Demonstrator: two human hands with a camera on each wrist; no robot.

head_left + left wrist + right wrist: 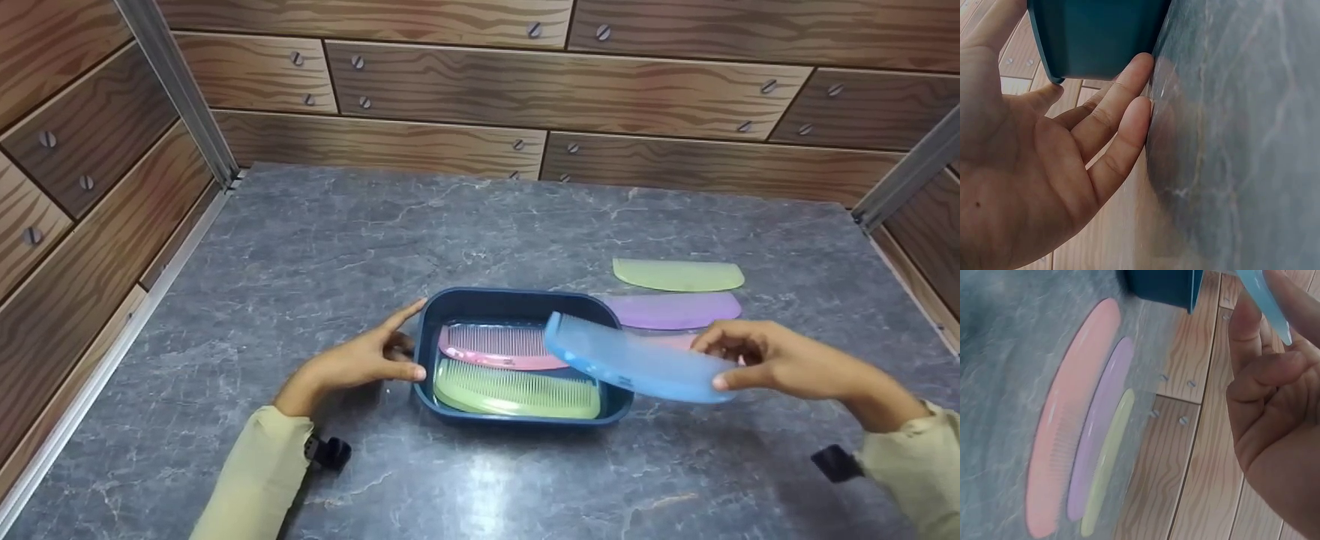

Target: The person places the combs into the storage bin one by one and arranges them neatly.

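My right hand (787, 364) pinches one end of a translucent blue comb (637, 364) between thumb and fingers. The comb is held at a slant, its far end over the right side of a dark blue plastic tub (517, 424). Inside the tub lie a pink comb (499, 360) and, nearer to me, a light green comb (517, 394), both with teeth pointing away. At the tub's left end, my left hand (352, 364) rests its thumb and forefinger against the rim. Its other fingers (1109, 115) are loosely bent beside the tub, low by the tabletop.
To the tub's right, a pale green comb (679, 275), a purple comb (675, 310) and another pink comb (1067, 405) lie in a row on the grey marbled table (375, 232). Wood-patterned walls (480, 86) enclose the table at the back and sides.
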